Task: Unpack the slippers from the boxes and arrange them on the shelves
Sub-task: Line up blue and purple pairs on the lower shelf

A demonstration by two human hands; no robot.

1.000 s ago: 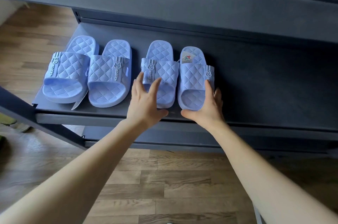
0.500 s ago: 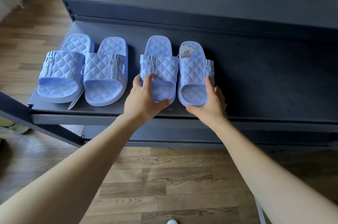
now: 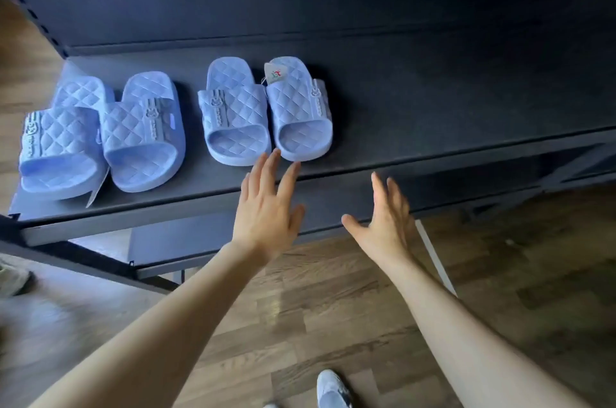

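Mid-frame, left hand (image 3: 266, 217) and right hand (image 3: 383, 224) hovered empty, fingers straight and spread, just below the pale-blue quilted rubber slipper pair (image 3: 266, 114) on the dark shelf (image 3: 433, 100).

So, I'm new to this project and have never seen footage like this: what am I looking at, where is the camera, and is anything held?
No machine here: a person works with bare hands, and the camera sits on their head, looking forward and down. The two arms reaching in from below are their own: left hand and right hand. Both are open, fingers straight, holding nothing. On the dark shelf stand two pairs of pale blue quilted slippers: a left pair and a right pair, which carries a paper tag. The left hand's fingertips lie close to its front edge; whether they touch is unclear.
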